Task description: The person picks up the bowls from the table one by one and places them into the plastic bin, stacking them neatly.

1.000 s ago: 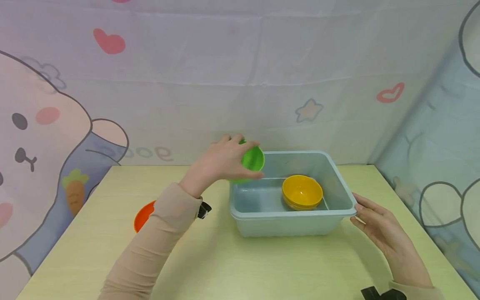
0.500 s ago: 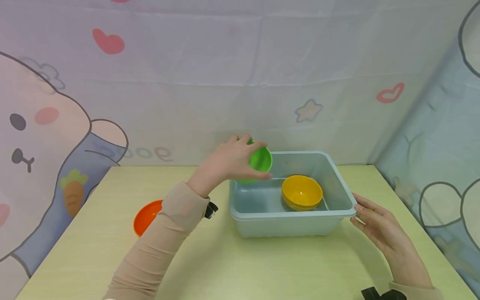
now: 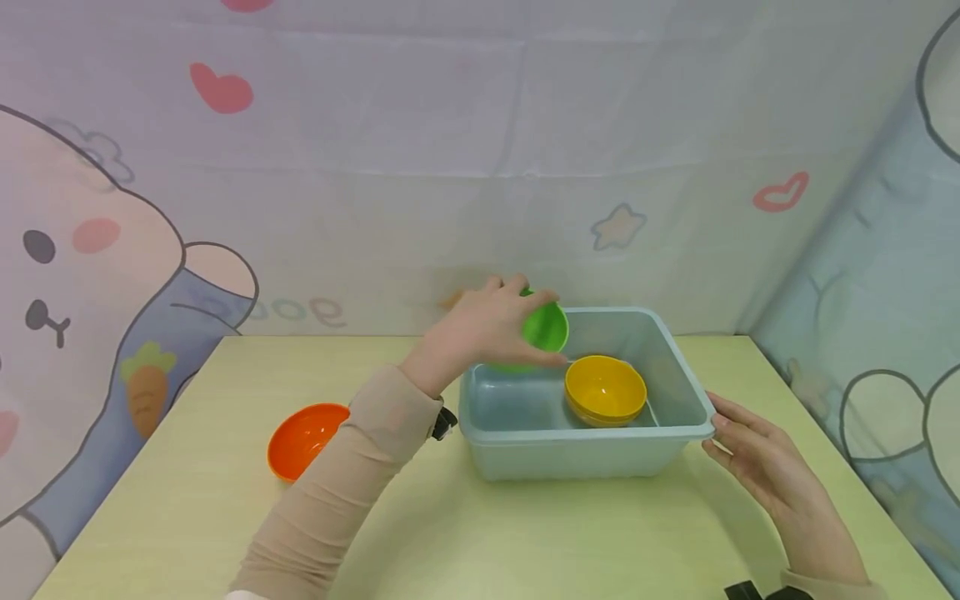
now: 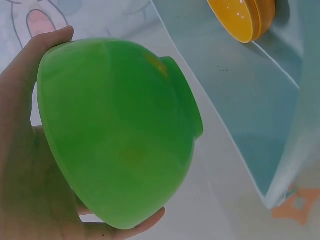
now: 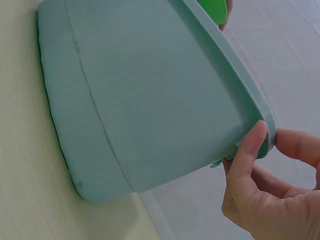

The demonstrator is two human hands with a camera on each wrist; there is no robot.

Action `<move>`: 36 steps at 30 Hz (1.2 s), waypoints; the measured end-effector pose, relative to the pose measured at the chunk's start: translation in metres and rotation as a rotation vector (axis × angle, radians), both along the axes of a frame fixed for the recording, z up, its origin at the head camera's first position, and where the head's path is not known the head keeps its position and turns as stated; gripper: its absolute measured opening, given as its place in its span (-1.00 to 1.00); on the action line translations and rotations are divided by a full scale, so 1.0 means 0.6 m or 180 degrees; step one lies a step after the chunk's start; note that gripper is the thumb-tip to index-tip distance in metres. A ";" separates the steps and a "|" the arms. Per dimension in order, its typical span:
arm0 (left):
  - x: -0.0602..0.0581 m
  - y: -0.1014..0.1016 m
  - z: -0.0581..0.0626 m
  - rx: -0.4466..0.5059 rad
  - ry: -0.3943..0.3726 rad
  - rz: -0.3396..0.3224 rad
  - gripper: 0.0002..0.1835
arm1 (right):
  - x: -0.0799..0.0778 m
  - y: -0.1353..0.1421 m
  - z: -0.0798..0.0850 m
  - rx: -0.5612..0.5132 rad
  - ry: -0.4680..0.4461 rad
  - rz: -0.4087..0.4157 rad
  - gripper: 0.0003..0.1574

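Note:
My left hand (image 3: 487, 329) grips a green bowl (image 3: 546, 327) by its rim, thumb and fingers spread across it. The bowl is tilted on its side over the left part of a pale blue plastic bin (image 3: 592, 457). In the left wrist view the green bowl (image 4: 115, 125) shows its rounded outside and foot ring. Inside the bin, toward the right, sit stacked yellow bowls (image 3: 604, 390). My right hand (image 3: 776, 475) pinches the bin's near right corner, with fingertips on both sides of the rim (image 5: 267, 120) in the right wrist view.
An orange bowl (image 3: 303, 437) stands on the light wooden table (image 3: 570, 542) to the left, partly hidden by my left sleeve (image 3: 337, 483). A printed cloth backdrop (image 3: 420, 167) hangs behind the table and along its right side.
My left hand has moved right with the green bowl, farther over the bin. More of the orange bowl shows from behind the sleeve. The right hand keeps its place at the bin's corner.

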State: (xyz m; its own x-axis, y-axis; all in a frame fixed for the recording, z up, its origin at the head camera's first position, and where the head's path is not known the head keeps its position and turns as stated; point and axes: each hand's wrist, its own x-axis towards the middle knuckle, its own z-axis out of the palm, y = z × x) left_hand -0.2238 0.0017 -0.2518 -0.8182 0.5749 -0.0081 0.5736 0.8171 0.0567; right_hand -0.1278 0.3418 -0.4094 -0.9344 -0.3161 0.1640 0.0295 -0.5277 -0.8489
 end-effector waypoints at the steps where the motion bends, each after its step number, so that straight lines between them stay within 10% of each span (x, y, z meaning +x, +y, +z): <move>1: 0.000 0.003 -0.001 -0.0007 0.0005 -0.0011 -0.10 | 0.000 0.000 0.000 0.0005 0.0002 -0.0004 -0.42; 36: -0.008 0.083 -0.016 -0.0028 -0.0071 -0.0244 -0.10 | -0.011 0.000 -0.004 0.0120 0.0016 -0.0026 -0.42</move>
State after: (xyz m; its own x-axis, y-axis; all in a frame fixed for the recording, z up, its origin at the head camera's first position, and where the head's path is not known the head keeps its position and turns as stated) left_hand -0.2286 0.0514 -0.2613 -0.7713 0.6357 -0.0312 0.6332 0.7714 0.0633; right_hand -0.1345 0.3419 -0.4116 -0.9362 -0.3145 0.1569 0.0210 -0.4956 -0.8683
